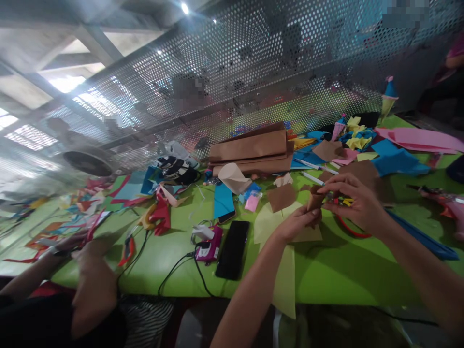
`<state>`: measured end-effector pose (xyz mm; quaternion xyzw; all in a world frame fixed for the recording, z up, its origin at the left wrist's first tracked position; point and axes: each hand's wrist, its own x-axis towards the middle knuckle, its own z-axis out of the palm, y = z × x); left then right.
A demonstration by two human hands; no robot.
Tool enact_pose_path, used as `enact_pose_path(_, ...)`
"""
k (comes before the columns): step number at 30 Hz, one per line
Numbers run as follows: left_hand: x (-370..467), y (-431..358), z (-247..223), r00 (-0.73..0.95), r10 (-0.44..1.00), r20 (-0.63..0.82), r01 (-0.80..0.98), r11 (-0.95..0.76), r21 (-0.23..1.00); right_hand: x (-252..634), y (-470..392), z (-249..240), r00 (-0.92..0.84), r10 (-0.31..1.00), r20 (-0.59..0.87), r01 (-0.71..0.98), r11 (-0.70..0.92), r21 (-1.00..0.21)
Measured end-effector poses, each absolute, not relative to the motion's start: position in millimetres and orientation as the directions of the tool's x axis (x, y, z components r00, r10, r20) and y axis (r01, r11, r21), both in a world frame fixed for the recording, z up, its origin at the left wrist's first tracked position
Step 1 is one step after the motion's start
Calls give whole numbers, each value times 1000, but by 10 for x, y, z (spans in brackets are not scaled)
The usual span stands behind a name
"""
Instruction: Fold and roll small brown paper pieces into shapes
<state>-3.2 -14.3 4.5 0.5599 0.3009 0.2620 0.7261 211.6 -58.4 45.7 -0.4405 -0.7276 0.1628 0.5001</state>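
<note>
A small rolled piece of brown paper (pixel 314 199) is held between my two hands over the green table. My left hand (pixel 299 221) grips its lower part, fingers wrapped round it. The fingers of my right hand (pixel 346 195) pinch near its upper right edge. Pale yellow sheets (pixel 284 278) lie under and in front of my left hand, one hanging past the table edge. A flat brown piece (pixel 282 197) rests just left of the roll. Beneath my right hand, a red curved handle (pixel 353 233) shows in part.
A black phone (pixel 232 250) and a magenta power adapter (pixel 209 245) with cables lie left of my forearm. Folded brown paper (pixel 250 145) stands behind. A blue strip (pixel 422 234) lies right. Another person's hands (pixel 89 246) work far left, near an orange-handled tool (pixel 126 250).
</note>
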Motion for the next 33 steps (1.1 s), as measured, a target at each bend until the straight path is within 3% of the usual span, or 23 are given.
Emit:
enact_pose_path(4,-43,-145,84,703,695,-153,-35,248,968,2118,-550,362,-157,802,576,554,554,-621)
enact_pose_path(9,-45,-122,18,744,659,-112,16,149,989,2136,-520,315,-153,809,567,538,550,-639)
enact_pose_path(13,-16,-128,-40,659,750,-57,168,-74,983,2132,-524,335,-170,830,532,544,529,-651)
enact_pose_path(17,-3,-140,-23,567,823,44,381,-309,872,2122,-526,346,-172,826,537,566,529,-633)
enact_pose_path(26,14,-159,16,624,781,3,311,-252,916,2116,-537,352,-206,821,533,570,543,-616)
enact_pose_path(33,2,-148,-8,604,797,16,352,-285,892,2101,-537,358,-205,821,533,558,545,-625)
